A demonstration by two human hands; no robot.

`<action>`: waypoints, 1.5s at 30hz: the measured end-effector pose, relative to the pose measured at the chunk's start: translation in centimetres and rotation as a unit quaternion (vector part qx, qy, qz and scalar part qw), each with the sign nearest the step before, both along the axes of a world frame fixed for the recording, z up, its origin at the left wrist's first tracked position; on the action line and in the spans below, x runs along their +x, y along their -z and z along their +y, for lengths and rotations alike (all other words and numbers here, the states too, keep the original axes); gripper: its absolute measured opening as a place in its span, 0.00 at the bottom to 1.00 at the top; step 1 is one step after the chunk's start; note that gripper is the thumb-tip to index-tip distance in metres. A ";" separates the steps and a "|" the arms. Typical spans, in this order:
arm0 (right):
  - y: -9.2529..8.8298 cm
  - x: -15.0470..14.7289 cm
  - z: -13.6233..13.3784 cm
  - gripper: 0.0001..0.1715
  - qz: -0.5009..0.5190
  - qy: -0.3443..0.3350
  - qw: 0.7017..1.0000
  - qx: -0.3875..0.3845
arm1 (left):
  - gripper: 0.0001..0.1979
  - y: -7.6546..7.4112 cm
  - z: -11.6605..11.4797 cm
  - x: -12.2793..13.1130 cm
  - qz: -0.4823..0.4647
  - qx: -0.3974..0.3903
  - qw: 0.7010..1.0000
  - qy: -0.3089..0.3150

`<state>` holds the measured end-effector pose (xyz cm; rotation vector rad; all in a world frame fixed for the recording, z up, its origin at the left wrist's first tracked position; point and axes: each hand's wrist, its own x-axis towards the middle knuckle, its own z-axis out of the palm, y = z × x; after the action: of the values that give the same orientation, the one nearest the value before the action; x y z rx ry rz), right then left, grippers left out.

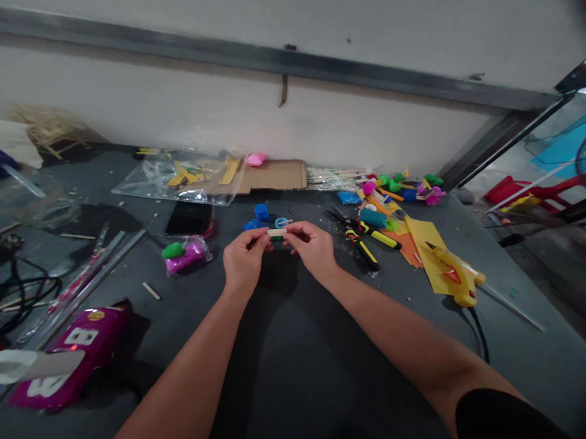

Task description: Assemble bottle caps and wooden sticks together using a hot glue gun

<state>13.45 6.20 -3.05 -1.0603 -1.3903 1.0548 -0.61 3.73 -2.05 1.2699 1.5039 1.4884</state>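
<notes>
Between both hands, a little above the dark table, is a short piece of pale wooden stick (276, 232), held level by its ends. My left hand (246, 259) pinches its left end between thumb and fingers. On the other end, my right hand (310, 248) has a like pinch. Something small and green shows just under the stick; I cannot make out what it is. Just behind the hands lie blue bottle caps (261, 212) and a light blue ring (281, 222).
Right: pliers (358, 242), a yellow hot glue gun (458, 275), yellow paper (422, 228) and coloured clay pieces. Left: a phone (189, 218), bagged purple clay (186, 256), a purple power strip (77, 352) and clear glue sticks (112, 267). Cardboard (275, 176) lies by the wall.
</notes>
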 end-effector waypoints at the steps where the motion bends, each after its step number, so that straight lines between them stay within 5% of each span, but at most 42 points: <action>1: 0.0 0.0 0.0 0.13 0.004 -0.004 1.000 -0.003 | 0.10 0.0 0.0 0.0 -0.004 -0.001 1.000 0.001; 17: 0.3 0.8 0.3 0.11 -0.161 0.011 0.979 0.124 | 0.12 0.8 0.2 -0.1 -0.009 0.011 1.000 0.023; 45: 0.0 0.7 0.0 0.11 -0.174 0.015 0.976 0.132 | 0.09 -0.1 -0.3 0.1 0.045 0.017 0.999 -0.008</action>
<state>14.11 6.24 -3.05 -1.0964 -1.7335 0.6567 -0.54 3.43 -1.92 1.3649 1.5558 1.4889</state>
